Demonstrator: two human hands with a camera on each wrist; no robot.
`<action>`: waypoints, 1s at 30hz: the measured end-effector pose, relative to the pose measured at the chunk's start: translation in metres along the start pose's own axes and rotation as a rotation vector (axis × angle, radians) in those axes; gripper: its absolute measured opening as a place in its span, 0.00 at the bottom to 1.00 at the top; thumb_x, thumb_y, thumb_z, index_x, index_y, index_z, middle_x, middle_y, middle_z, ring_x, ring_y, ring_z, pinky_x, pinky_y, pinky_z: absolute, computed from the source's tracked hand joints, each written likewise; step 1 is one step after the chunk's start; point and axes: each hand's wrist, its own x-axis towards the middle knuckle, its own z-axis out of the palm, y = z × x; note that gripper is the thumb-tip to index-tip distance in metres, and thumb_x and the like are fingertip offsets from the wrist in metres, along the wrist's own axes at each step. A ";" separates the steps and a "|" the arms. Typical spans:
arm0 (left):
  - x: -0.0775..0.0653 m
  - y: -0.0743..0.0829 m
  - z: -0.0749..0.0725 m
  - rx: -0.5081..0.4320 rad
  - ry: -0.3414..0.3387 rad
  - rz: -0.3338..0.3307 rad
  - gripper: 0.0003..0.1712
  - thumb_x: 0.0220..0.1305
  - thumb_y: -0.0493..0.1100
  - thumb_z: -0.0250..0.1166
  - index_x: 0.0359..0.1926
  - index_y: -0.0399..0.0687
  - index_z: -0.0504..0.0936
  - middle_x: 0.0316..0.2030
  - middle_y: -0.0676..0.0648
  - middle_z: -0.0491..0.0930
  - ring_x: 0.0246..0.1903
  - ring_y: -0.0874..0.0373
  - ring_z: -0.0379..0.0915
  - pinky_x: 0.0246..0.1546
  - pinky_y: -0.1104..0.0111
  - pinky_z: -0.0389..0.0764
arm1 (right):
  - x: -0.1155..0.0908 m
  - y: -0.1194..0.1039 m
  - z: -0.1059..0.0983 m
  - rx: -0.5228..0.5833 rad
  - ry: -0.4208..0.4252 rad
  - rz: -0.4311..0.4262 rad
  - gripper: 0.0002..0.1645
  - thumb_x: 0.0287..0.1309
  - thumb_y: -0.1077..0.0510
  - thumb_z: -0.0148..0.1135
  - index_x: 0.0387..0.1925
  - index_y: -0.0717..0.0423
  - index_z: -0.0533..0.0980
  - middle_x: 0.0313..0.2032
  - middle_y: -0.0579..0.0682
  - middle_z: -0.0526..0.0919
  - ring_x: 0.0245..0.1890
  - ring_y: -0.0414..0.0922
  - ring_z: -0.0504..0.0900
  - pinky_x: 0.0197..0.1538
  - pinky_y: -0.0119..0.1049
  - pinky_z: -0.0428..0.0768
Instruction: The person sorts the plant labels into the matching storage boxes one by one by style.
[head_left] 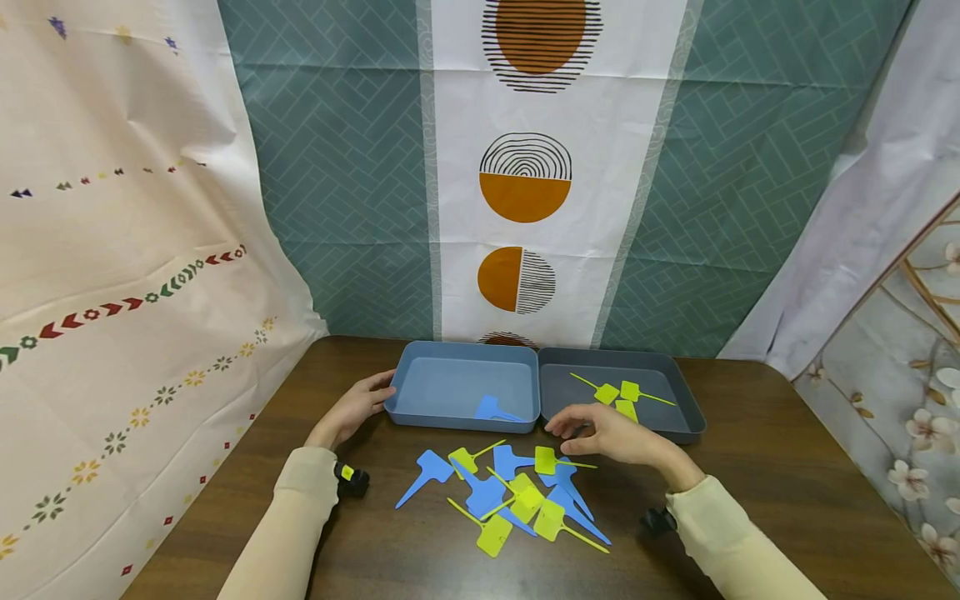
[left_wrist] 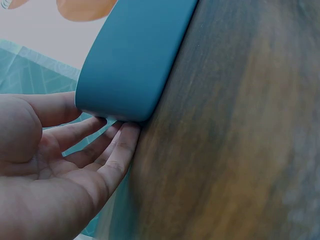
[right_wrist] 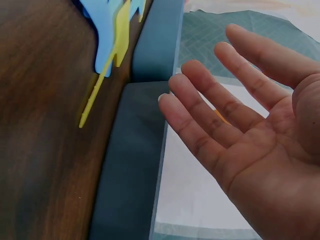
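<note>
My left hand rests at the left end of the light blue tray, fingers fairly straight. In the left wrist view its fingertips are right at the outer wall of the tray, low by the table. The right hand, holding nothing, hovers by the front left corner of the dark grey tray; the right wrist view has its fingers spread and relaxed. Blue T-shaped plant labels and yellow ones lie in a loose, overlapping pile before the trays.
Inside the light blue tray is one blue label. Several yellow labels lie in the dark grey tray, partly behind the right hand. Both trays stand side by side on the brown wooden table, near a patterned cloth hanging behind.
</note>
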 end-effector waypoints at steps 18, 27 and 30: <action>-0.001 0.000 0.001 -0.011 0.001 0.001 0.33 0.83 0.36 0.47 0.81 0.31 0.47 0.78 0.28 0.50 0.76 0.34 0.51 0.76 0.43 0.55 | -0.001 0.015 0.017 0.062 -0.107 -0.023 0.23 0.70 0.60 0.66 0.64 0.59 0.77 0.61 0.58 0.79 0.65 0.62 0.75 0.66 0.63 0.74; -0.003 0.000 0.000 -0.016 0.010 -0.002 0.33 0.84 0.37 0.47 0.81 0.30 0.48 0.79 0.28 0.48 0.77 0.34 0.50 0.76 0.43 0.54 | 0.003 0.017 0.030 -0.093 -0.140 -0.046 0.24 0.70 0.54 0.68 0.64 0.53 0.78 0.64 0.47 0.75 0.64 0.54 0.74 0.64 0.54 0.77; -0.002 0.001 0.001 -0.015 0.008 -0.006 0.33 0.84 0.36 0.47 0.81 0.30 0.48 0.79 0.28 0.48 0.77 0.34 0.50 0.76 0.43 0.55 | 0.002 0.017 0.034 -0.144 -0.144 -0.057 0.22 0.69 0.53 0.69 0.62 0.51 0.79 0.63 0.46 0.74 0.64 0.53 0.74 0.65 0.52 0.77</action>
